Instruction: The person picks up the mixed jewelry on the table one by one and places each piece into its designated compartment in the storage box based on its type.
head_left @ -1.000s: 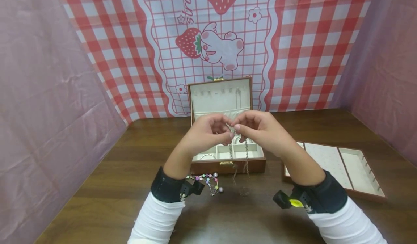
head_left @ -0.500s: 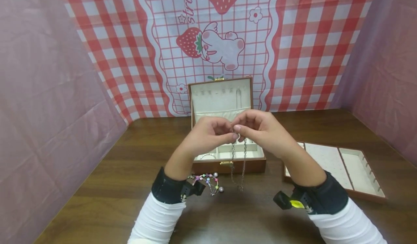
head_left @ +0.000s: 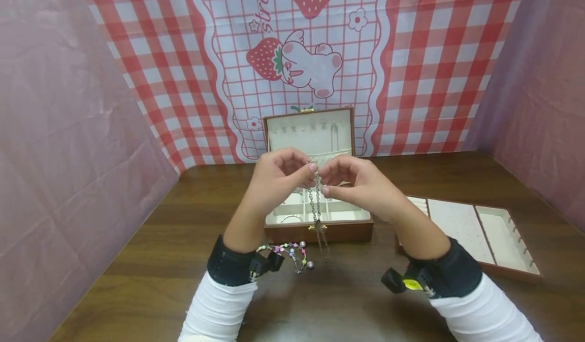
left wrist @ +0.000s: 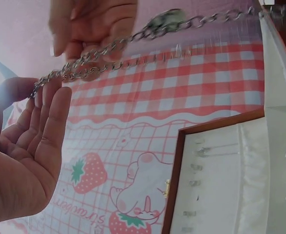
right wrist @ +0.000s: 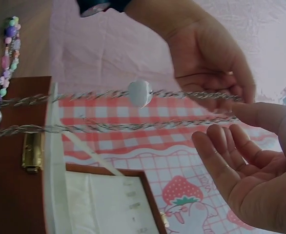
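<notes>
A silver chain necklace [head_left: 317, 207] hangs doubled from my left hand [head_left: 274, 182], which pinches its upper end between thumb and fingertips. A pale rounded pendant [right wrist: 140, 94] sits on one strand in the right wrist view. Close beside the chain is my right hand [head_left: 365, 184], its thumb and fingers apart and loosely bent, with nothing pinched between them. Beneath and behind both hands stands an open brown jewelry box [head_left: 297, 234] with cream compartments, partly hidden by the hands. The chain's lower end dangles past the box's front edge.
A colourful beaded bracelet [head_left: 292, 251] with pearl-like beads lies on the table in front of the box. A bangle [head_left: 291, 218] rests in a front compartment. At right lies a cream-lined tray [head_left: 459, 230]. Thin chains [head_left: 334, 136] hang inside the raised lid [head_left: 297, 141].
Both hands' fingertips were together at the necklace. The left hand has since moved left and slightly up with the chain, and the right hand's thumb and fingers have parted.
</notes>
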`<state>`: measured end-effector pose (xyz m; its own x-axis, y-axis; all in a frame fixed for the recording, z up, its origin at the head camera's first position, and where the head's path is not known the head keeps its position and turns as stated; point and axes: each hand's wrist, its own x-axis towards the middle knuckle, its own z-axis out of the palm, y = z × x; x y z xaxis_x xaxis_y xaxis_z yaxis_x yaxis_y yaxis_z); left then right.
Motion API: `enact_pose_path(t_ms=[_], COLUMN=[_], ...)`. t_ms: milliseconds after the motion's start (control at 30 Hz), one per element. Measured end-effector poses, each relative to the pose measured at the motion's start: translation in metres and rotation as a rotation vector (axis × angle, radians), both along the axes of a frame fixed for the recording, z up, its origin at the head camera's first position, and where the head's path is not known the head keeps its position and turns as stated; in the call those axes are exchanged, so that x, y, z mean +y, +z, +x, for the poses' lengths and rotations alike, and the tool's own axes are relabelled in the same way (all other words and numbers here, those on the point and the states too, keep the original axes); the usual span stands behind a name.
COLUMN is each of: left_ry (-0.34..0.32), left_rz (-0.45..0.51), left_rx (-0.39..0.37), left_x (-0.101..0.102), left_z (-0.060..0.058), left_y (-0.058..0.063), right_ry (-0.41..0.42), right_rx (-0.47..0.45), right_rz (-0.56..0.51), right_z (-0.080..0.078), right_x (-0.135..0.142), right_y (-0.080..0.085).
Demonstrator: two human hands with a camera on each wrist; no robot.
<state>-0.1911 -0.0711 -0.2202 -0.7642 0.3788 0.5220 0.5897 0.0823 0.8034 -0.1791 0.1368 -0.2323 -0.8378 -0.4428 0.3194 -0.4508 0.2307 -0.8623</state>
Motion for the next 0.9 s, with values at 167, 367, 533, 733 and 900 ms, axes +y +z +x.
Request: enact_pose_path(t_ms=[167,367,533,733,900], left_ry=[0.009,0.036,0.03,0.014,-0.023], left_rz=[0.109,0.278,0.343,0.354,0.204], left_rx=[0.042,0.03,0.064,0.077,0.091], left_x=[-0.004,-0.008,-0.012,-0.021,-0.033], left_z=[-0.001,0.003,0.003,0.002,0.002], left_y=[0.003,0.006,0.008,0.011,0.015], right_ry=[0.041,0.168,0.232,0.146,0.099], right_rx=[-0.004,-0.054,-0.087,-0.116,-0.134], right_rz=[0.074,0.137,0.109,0.03,-0.084], right_z=[-0.01,-0.017,-0.012,-0.011,-0.012], right_x=[-0.006,-0.018,-0.027,-0.024,-0.009], right_y=[-0.01,-0.025,-0.03,-0.027,-0.013])
